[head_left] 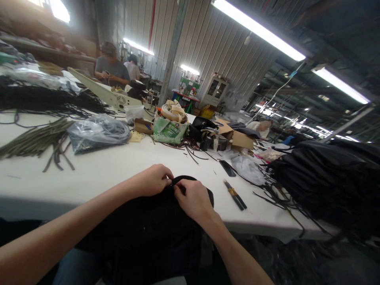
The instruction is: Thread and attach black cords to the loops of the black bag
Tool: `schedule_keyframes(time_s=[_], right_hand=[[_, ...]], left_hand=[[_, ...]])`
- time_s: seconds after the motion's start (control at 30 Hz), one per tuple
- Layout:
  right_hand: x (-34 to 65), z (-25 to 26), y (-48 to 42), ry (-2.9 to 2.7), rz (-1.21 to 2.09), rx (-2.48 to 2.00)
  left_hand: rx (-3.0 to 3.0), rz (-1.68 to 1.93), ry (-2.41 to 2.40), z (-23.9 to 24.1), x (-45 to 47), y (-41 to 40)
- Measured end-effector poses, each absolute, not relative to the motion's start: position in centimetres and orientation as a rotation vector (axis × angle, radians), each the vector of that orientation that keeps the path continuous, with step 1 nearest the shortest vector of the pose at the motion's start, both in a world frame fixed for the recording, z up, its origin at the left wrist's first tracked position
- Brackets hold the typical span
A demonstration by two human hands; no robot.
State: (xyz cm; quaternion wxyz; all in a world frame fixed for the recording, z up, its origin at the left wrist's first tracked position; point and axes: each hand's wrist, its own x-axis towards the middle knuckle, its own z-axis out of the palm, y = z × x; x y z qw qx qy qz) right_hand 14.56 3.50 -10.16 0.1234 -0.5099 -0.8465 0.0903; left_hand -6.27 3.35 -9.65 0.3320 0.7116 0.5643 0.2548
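A black fabric piece, bag-like in shape (148,225), lies over my lap and leans against the front edge of the white table (118,178). Along its upper edge my left hand (156,180) is closed, thumb and fingers pinching the black material. Close beside it, my right hand (192,198) also pinches that edge, its fingertips almost meeting those of the left. Whatever small part sits between the fingertips is too dark to make out. To the right of my right hand rest pliers-like dark-handled tool (235,194) and a black phone (227,168).
Dark cords (56,146) and a clear plastic bag (99,132) lie on the left. A green-white bag with rolled strips (170,128) and cardboard boxes (243,140) stand behind. Black bags (329,178) are heaped at right. A seated person (114,69) works across the table.
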Motion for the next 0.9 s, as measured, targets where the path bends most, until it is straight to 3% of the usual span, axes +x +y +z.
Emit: schedule_keyframes(time_s=[0.23,0.5,0.7,0.9], right_hand=[[13.2,-10.9,3.5,-2.446,0.281,-1.508],[14.5,-10.3,3.2,-2.423,0.354,-1.422],[18.5,-9.1,4.7,-2.263,0.099,-1.407],[21.4,-10.5,4.4,-2.373,0.628,-1.332]], left_hand=[[1.645,0.657,1.434,-11.8,-7.9,4.7],[1.785,0.599,1.379,-12.1,-7.1,5.4],[1.835,0.672,1.571,-10.2,-12.7,8.1],[1.765,0.836,1.814,-11.1,-18.7,9.4]])
